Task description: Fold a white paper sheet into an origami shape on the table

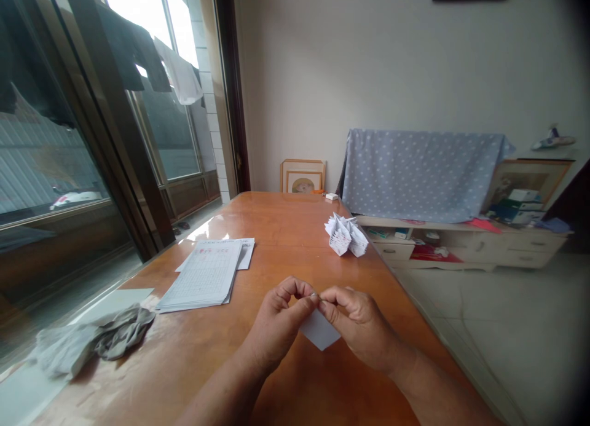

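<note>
A small piece of folded white paper [321,332] hangs below my fingertips, its lower end coming to a point. My left hand [286,315] pinches its upper edge between thumb and forefinger. From the other side my right hand [357,318] pinches the same edge, the two thumbs nearly meeting. The fingers cover the paper's top part. Beyond my hands, a cluster of folded paper pieces [346,235] with pointed tips and writing on it stands on the wooden table [276,254].
Left on the table lies a stack of printed sheets [203,278]. Nearer me are a crumpled grey cloth [122,334] and a pale sheet [27,389]. A small white box [331,197] sits at the far edge. Right of the table stands a low white cabinet [479,244].
</note>
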The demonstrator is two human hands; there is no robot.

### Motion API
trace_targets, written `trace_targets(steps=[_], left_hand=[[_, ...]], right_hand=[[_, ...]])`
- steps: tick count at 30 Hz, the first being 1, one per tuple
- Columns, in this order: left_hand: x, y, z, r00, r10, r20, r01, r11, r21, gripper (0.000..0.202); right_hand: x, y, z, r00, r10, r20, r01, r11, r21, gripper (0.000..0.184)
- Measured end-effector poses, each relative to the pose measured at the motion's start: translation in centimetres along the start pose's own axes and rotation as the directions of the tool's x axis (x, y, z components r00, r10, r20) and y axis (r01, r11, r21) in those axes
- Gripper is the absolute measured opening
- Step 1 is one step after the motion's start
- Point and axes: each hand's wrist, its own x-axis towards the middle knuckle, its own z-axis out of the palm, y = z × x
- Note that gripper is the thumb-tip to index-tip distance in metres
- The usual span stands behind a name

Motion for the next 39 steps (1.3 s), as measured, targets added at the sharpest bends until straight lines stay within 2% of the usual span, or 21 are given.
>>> trace_targets(steps=[7, 15, 23, 29, 39], left_hand=[[0.0, 0.0, -0.3, 0.999, 0.034, -0.022, -0.032, 0.995, 0.096, 0.020], [0.0, 0.8, 0.1, 0.998, -0.022, -0.061, 0.023, 1.000, 0.020, 0.018], [0.0, 0.4, 0.1, 1.000, 0.017, -0.020, -0.015, 0.995, 0.100, 0.029], [0.0, 0.6, 0.4, 0.999, 0.011, -0.037, -0.008, 0.995, 0.101, 0.034], [0.5, -0.6, 0.4, 0.997, 0.054, -0.061, -0.045, 0.989, 0.140, 0.029]], right_hand=[[0.0, -0.2, -0.1, 1.000, -0.001, 0.007, 0.001, 1.000, 0.006, 0.031], [0.0, 0.1, 0.1, 0.998, 0.053, 0.031, -0.057, 0.991, 0.120, 0.033], [-0.2, 0.1, 0.2, 0.988, 0.132, 0.076, -0.146, 0.961, 0.236, 0.036], [-0.2, -0.1, 0.0, 0.981, 0.168, 0.092, -0.189, 0.928, 0.320, 0.036], [0.0, 1.0, 0.4, 0.972, 0.223, 0.070, -0.234, 0.931, 0.279, 0.037]])
